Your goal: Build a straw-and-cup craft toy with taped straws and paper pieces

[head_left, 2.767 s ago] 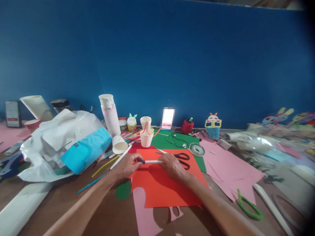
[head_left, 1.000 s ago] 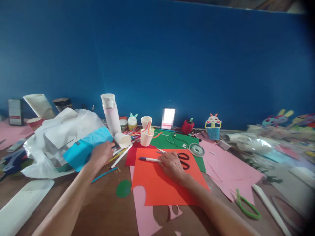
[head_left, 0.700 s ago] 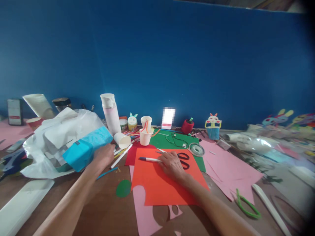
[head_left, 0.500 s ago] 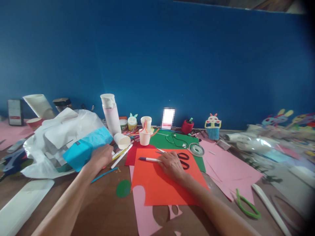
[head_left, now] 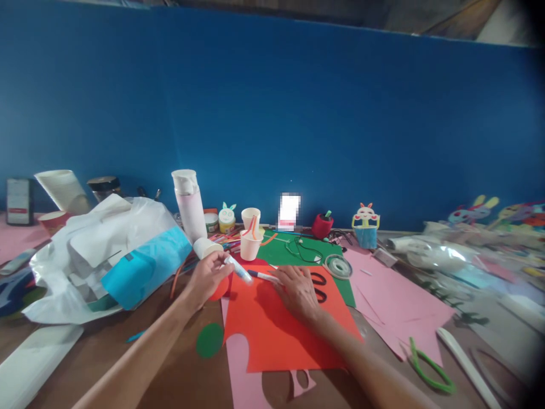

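Observation:
My left hand (head_left: 209,275) is closed on a small white and light-blue tube (head_left: 239,269), holding it by one end above the left part of an orange paper sheet (head_left: 289,335). My right hand (head_left: 298,289) lies low over that sheet, its thumb and fingers on the end of a white pen (head_left: 261,276) with a dark purple tip. Scissors with black handles (head_left: 320,287) are partly covered by the same hand. Below my left fingers, a round orange-red piece (head_left: 220,288) shows in part. A green paper disc (head_left: 209,339) sits left of the sheet.
A plastic bag (head_left: 140,218) with a blue pack (head_left: 147,267) fills the left. Paper cups (head_left: 251,245), a tape roll (head_left: 338,266) and a red pot (head_left: 322,225) stand behind. Pink sheets (head_left: 395,295) and a green pipe cleaner (head_left: 430,369) lie right.
My left hand has come from beside the blue pack to the orange sheet's left edge, now with the tube in it. My right hand stays on the sheet; the pen has shifted slightly.

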Available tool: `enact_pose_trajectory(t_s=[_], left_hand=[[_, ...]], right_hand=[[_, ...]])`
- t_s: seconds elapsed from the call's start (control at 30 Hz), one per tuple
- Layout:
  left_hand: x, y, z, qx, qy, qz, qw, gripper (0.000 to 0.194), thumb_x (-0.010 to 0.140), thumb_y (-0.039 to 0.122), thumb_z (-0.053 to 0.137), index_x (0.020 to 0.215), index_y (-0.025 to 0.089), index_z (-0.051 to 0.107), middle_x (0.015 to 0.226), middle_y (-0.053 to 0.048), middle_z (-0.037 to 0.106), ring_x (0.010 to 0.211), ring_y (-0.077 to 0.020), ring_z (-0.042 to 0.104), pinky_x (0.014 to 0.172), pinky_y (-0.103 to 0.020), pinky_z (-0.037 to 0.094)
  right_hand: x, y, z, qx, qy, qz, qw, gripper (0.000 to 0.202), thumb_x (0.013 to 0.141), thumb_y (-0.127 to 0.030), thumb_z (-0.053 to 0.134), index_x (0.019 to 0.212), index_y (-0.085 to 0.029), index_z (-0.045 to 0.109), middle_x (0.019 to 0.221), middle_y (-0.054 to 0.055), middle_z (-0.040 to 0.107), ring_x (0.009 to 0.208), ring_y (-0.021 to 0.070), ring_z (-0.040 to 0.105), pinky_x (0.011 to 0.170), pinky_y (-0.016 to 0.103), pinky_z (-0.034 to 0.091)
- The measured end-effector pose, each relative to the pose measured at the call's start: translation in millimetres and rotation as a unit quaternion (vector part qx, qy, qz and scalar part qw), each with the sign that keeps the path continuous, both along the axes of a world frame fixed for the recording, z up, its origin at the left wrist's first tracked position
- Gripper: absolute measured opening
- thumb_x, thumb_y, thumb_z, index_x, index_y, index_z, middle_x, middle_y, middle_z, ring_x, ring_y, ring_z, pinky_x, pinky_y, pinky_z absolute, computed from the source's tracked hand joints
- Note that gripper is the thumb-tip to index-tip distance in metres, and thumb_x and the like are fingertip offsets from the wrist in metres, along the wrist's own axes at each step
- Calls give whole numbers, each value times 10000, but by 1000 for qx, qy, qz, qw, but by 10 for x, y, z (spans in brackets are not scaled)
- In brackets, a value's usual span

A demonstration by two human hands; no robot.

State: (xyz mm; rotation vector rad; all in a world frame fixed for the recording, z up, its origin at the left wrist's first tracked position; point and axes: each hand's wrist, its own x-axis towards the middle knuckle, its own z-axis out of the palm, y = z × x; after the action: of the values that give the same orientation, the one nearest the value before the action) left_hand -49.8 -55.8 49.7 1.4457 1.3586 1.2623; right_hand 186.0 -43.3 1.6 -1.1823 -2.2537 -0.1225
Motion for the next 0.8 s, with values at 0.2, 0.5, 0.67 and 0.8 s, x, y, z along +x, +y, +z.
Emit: enact_pose_trajectory(t_s=[0.2,0.5,0.67,0.8], left_hand=[[335,-47,-291,-93,-207,-23,974,278,644,294,670,813,145,508,655,24,547,591,-82,503,579,-183,393],[367,-101,-352,-61,-164,-67,982,336,688,309,645,976,149,575,727,-3,578,646,-87,510,590,-169,389],[287,-94,-429,-56,-20,-84,995,412,708,357,615,1053,136,574,478,66,441,385,-42,297,387,-175,203],[303,-113,-380,-49,-42,-122,990,387,704,355,620,1025,142,586,726,-22,617,537,-94,505,484,-186,350]], right_hand=[[-69,-96,78,-92,105,66,988,267,899,-302,374,1091,-206,532,1006,58,630,922,182,556,750,281,360],[-82,-69,65,-135,143,112,974,222,885,-310,406,923,-206,598,813,35,642,766,171,573,668,259,381],[-52,-42,10,-164,160,77,970,216,883,-319,398,877,-192,573,739,19,612,677,147,547,620,237,377],[-45,-68,37,-158,123,88,976,222,894,-306,377,936,-198,565,771,22,629,701,148,563,629,237,387]])
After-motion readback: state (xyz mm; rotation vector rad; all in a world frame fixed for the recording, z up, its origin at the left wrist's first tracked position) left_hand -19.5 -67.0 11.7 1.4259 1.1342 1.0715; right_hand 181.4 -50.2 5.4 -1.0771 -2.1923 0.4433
